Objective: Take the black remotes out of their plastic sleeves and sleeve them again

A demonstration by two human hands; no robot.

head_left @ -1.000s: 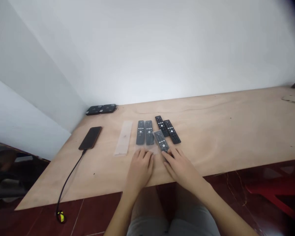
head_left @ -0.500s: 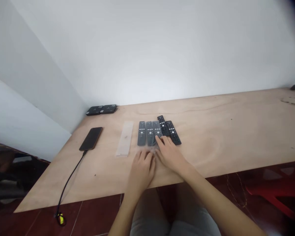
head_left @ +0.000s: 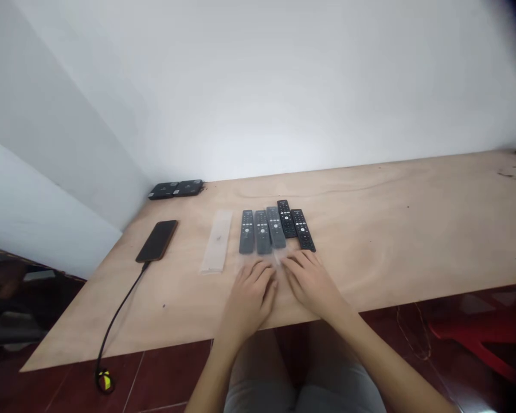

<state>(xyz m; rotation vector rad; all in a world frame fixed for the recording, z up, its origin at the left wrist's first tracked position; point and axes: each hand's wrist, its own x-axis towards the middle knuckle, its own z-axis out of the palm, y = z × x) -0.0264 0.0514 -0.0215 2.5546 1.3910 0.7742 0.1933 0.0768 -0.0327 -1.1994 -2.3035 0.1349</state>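
Note:
Three dark remote controls in clear plastic sleeves lie side by side: a left one (head_left: 246, 232), a middle one (head_left: 263, 232) and a right one (head_left: 276, 227). My left hand (head_left: 253, 289) rests at the near end of the left and middle sleeves, fingers loosely bent and apart. The fingertips of my right hand (head_left: 309, 278) touch the loose plastic end of the right sleeve, fingers laid out over the table. Just beyond it are two unwrapped black remotes, an upright one (head_left: 286, 219) and a slanted one (head_left: 303, 230).
An empty clear sleeve (head_left: 217, 241) lies left of the remotes. Farther left is a phone (head_left: 157, 241) with a black cable (head_left: 116, 318) hanging off the wooden table (head_left: 395, 246). Two black boxes (head_left: 176, 189) sit near the wall. A red stool (head_left: 477, 335) stands at lower right.
My right hand has drawn back toward me from the right sleeved remote, uncovering it. That remote now sits slightly farther away and more tilted. My left hand stays nearly in place.

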